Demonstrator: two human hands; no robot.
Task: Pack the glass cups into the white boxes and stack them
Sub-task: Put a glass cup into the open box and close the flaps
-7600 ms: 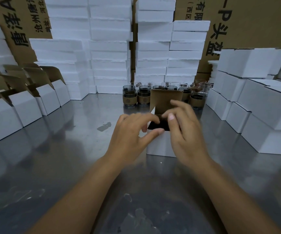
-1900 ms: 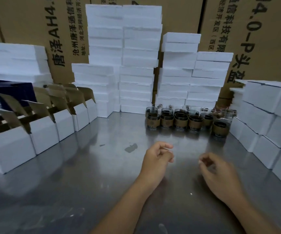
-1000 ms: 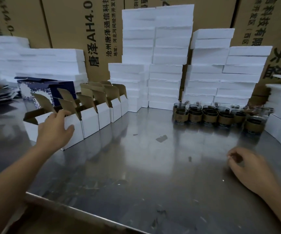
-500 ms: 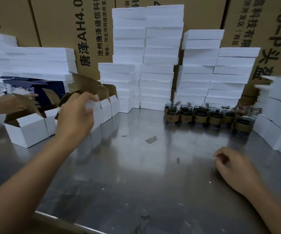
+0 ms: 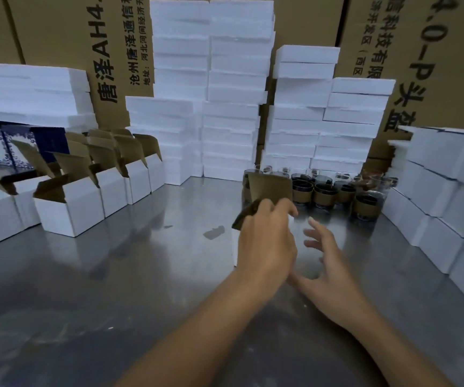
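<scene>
An open white box with a raised brown flap [image 5: 269, 188] stands at the middle of the steel table, its body mostly hidden behind my left hand [image 5: 264, 241], which grips it from the top left. My right hand [image 5: 328, 263] hovers just right of the box with fingers spread and holds nothing. Several glass cups with brown sleeves [image 5: 323, 192] are grouped right behind the box. More open white boxes [image 5: 66, 210] stand in a row on the left. Closed white boxes [image 5: 443, 191] are stacked on the right.
Tall stacks of white foam slabs [image 5: 225, 107] line the back, with more at the far left [image 5: 29, 93]. Big brown cartons [image 5: 434, 51] form the wall behind. A blue patterned box [image 5: 7, 143] sits behind the open boxes. Bare steel table [image 5: 113, 289] lies in front.
My left hand took an open box from the left row and carried it to the middle of the table. My right hand rose and spread its fingers beside it.
</scene>
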